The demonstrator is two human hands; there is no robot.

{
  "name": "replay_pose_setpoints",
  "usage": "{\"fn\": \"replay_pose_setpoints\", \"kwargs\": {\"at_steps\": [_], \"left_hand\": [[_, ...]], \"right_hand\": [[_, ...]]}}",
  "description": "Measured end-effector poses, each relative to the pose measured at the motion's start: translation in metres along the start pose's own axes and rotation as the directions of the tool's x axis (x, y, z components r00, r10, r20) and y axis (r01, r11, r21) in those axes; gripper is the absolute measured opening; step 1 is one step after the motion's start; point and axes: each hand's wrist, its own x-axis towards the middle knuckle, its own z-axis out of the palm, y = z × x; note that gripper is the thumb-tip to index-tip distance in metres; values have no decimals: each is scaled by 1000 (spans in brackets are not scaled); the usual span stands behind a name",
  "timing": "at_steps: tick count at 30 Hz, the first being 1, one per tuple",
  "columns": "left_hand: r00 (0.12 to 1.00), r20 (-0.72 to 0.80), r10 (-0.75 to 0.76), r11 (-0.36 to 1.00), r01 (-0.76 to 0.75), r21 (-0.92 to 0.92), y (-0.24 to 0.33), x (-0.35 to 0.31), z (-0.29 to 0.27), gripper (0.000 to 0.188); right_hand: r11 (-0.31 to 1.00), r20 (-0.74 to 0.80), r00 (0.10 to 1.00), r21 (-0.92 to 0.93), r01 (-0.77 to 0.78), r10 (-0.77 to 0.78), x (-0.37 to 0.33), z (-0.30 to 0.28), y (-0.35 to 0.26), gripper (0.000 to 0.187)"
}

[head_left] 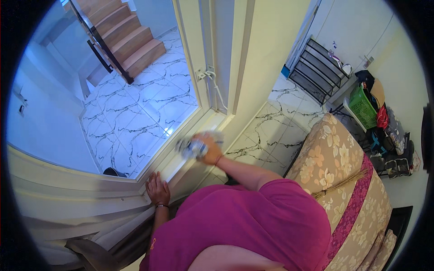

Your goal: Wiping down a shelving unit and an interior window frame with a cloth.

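From where I stand, the person in the pink shirt (pixel 244 221) leans over the window, and the grey curtain (pixel 129 230) bunches close by the left forearm; a sleeve or bracelet could snag in its folds if that arm drew back carelessly. The left hand (pixel 158 190) is open, fingers laid on the window frame (pixel 143 179), holding nothing. If it bears much weight, a smooth surface might let it slide.

The right hand's grip (pixel 210 149) is closed on a crumpled, pale-and-dark cloth (pixel 192 148), which is over the sill (pixel 216 121). The cloth is blurred, so I can't tell how firmly it presses. Bunched loosely, it could slip or leave the knuckles to scrape the edge.

Just beyond, a white cord (pixel 218 88) hangs from the latch (pixel 201 74); a long stroke might catch it. Farther off, the bed (pixel 316 158) carries 1 bundle of straw (pixel 341 184), which a swinging right elbow could perhaps knock. The stairs (pixel 135 43) lie well clear of both hands.
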Motion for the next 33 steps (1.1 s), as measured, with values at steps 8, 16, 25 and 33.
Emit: {"fn": "replay_pose_setpoints", "kwargs": {"at_steps": [8, 16, 25, 33], "left_hand": [[999, -27, -20, 1000, 20, -6, 0, 0, -1, 42], [999, -37, -27, 997, 24, -67, 3, 0, 3, 43], [995, -96, -15, 993, 3, -121, 4, -1, -1, 43], [985, -170, 34, 985, -62, -164, 12, 16, -6, 49]], "right_hand": [[997, 184, 980, 50, 65, -73, 16, -28, -3, 47], [998, 88, 994, 0, -63, 63, -4, -4, -6, 52], [815, 152, 916, 419, -399, 371, 67, -33, -81, 23], [888, -655, 621, -186, 420, -431, 260, -131, -116, 22]]}}
